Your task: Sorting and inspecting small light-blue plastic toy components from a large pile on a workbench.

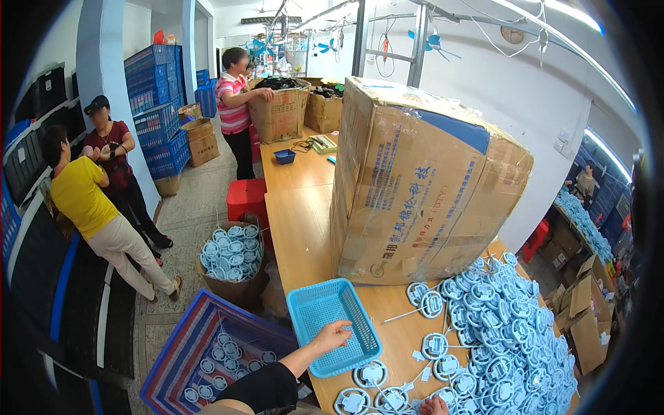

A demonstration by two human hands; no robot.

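Note:
My left hand [333,336] reaches over the near side of a light-blue perforated plastic basket [299,304], its fingers apart and nothing visible in them. The basket stands at the table's left edge. At the bottom of the head view, my right hand [434,406] is partly cut off, with its fingers curled together beside light-blue round plastic pieces [498,346]. Whatever those fingers may hold is hidden. These ring-shaped pieces, with flat centres and thin pale stems or cords, form a large heap on the right. Several lie loose between my hands, among small white tags.
A tall taped carton [422,187] stands on the wooden table [301,228] beyond the basket. Left of the table are a striped bin [166,373] and a carton [238,287], both holding similar pieces, and a red stool [247,198]. Other people stand at the left and far end.

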